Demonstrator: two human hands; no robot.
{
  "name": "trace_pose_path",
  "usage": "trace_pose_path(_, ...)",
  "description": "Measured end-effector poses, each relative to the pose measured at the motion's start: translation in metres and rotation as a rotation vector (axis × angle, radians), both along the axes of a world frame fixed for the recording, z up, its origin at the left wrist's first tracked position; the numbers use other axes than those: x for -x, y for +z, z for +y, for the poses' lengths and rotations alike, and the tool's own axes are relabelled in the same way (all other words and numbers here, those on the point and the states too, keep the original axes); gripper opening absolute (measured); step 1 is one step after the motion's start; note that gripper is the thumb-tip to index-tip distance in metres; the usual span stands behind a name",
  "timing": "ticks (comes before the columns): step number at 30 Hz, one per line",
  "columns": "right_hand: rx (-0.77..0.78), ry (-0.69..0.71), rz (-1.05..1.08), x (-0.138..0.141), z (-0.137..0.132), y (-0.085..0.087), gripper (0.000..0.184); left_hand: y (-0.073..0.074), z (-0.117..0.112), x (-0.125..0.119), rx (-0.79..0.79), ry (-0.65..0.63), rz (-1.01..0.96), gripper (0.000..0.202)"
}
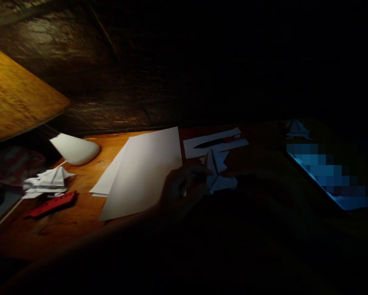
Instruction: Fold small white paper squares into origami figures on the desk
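A white origami figure, pointed at the top with legs spread like a frog's, is held up in the middle of the view. My left hand pinches its left side between thumb and fingers. On the figure's right, my right hand is nearly lost in the dark. Its fingers reach close to the paper, but whether they grip it cannot be made out. Behind the figure, a knife with a dark blade and a partly red handle lies on a strip of white paper.
White paper sheets lie on the wooden table. At left are a lamp, more folded paper figures and a red, notched object. Another paper figure and a lit, blurred screen are at right.
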State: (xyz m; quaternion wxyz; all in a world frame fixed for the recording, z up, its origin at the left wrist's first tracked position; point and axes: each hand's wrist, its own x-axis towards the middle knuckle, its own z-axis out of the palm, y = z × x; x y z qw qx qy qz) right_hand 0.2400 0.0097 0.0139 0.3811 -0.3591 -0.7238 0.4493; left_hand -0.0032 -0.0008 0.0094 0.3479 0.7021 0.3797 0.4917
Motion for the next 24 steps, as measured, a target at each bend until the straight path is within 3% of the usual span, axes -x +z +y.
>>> trace_pose_path(4, 0.036, -0.066, -0.106, 0.007, 0.003, 0.002, 0.017, -0.004, 0.0, -0.007, 0.036, 0.033, -0.001, 0.025)
trace_pose_path(12, 0.054, -0.088, -0.115, 0.008, 0.004, -0.005, 0.02, -0.005, 0.002, -0.006, -0.132, 0.016, 0.181, 0.032)
trace_pose_path(24, 0.132, -0.096, -0.067, 0.012, 0.0, -0.002, 0.017, -0.002, -0.003, -0.01, -0.005, 0.074, 0.141, 0.03)
